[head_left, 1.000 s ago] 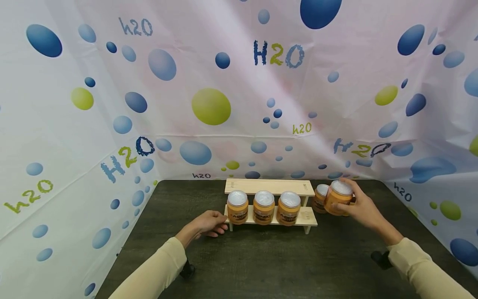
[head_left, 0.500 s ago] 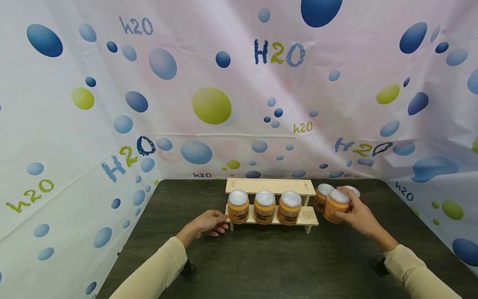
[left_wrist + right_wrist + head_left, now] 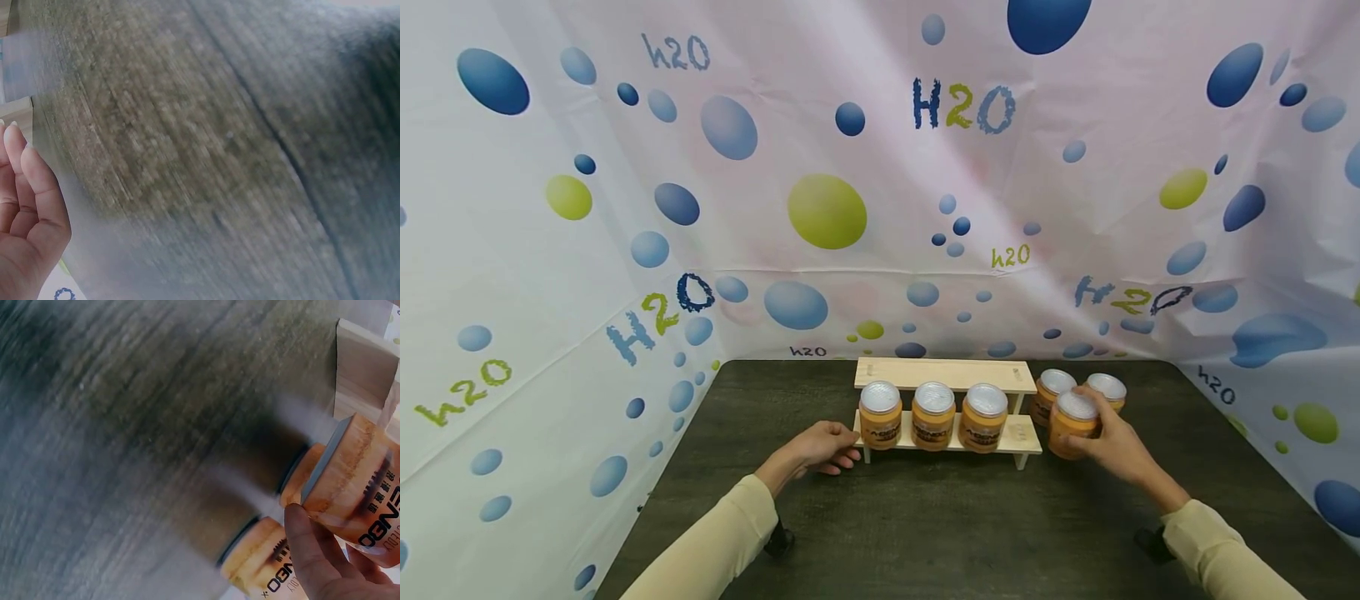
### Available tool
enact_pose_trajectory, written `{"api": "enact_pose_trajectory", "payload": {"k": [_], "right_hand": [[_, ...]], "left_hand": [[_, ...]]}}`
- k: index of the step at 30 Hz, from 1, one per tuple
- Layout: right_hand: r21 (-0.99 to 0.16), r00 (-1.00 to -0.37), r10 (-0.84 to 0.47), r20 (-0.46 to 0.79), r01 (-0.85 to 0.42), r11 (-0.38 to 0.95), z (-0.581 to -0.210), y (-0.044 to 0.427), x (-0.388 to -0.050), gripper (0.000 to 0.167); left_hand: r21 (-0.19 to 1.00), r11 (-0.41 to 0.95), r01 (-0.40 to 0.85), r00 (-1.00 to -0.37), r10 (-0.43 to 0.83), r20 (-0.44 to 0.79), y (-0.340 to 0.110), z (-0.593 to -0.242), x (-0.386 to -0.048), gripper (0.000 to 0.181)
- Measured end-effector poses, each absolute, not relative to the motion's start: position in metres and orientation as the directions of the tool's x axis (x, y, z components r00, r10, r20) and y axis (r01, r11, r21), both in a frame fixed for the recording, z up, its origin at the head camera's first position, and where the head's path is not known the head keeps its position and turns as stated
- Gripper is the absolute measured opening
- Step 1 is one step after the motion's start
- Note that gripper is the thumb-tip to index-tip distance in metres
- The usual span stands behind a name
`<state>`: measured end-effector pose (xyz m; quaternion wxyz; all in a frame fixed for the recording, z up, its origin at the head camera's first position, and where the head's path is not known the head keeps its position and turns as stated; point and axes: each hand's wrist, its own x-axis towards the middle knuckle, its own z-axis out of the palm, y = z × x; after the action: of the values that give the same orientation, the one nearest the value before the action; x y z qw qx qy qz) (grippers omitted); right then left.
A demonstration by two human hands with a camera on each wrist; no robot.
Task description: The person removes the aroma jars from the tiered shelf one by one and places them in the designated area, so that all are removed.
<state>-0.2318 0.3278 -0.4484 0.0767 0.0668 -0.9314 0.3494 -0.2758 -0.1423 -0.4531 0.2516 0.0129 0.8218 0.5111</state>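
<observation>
A white backdrop (image 3: 583, 275) printed with bubbles and "H2O" runs behind the dark table (image 3: 940, 533). At left, a pale left sleeve (image 3: 715, 533) leads to the left hand (image 3: 816, 450), its fingertips at the left end of a two-tier wooden rack (image 3: 943, 373); whether they pinch the wood I cannot tell. Three upright jars, the left jar (image 3: 880, 417), middle jar (image 3: 933, 418) and right jar (image 3: 982, 421), stand in a row on the lower shelf (all orange, silver-topped). Just past the rack's right end is a rear jar (image 3: 1048, 398) on the table, partly hidden by the held jar (image 3: 1066, 432) in front. The right hand (image 3: 1116, 446) has fingers and thumb clamped round that one and also blocks much of the far jar (image 3: 1108, 387). A right sleeve (image 3: 1217, 550) comes last.
</observation>
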Motion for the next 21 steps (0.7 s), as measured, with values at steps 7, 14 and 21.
{"api": "enact_pose_trajectory", "payload": {"k": [7,14,21], "right_hand": [[-0.655,-0.979,-0.077,0.187,-0.182,0.733,-0.4538,0.3268,-0.2307,0.084],[-0.643,-0.982,-0.066,0.176,-0.165,0.748,-0.4558,0.3262,-0.2306,0.084],[-0.645,-0.983,-0.065,0.172,-0.162,0.746,-0.4553,0.324,-0.2314,0.085]], "left_hand": [[0.844,0.479,-0.241,-0.871,0.277,-0.406,-0.1416,-0.4538,-0.2755,0.027],[0.843,0.482,-0.239,-0.873,0.274,-0.404,-0.1407,-0.4531,-0.275,0.027],[0.844,0.476,-0.246,-0.872,0.272,-0.408,-0.1407,-0.4498,-0.2741,0.026]]}}
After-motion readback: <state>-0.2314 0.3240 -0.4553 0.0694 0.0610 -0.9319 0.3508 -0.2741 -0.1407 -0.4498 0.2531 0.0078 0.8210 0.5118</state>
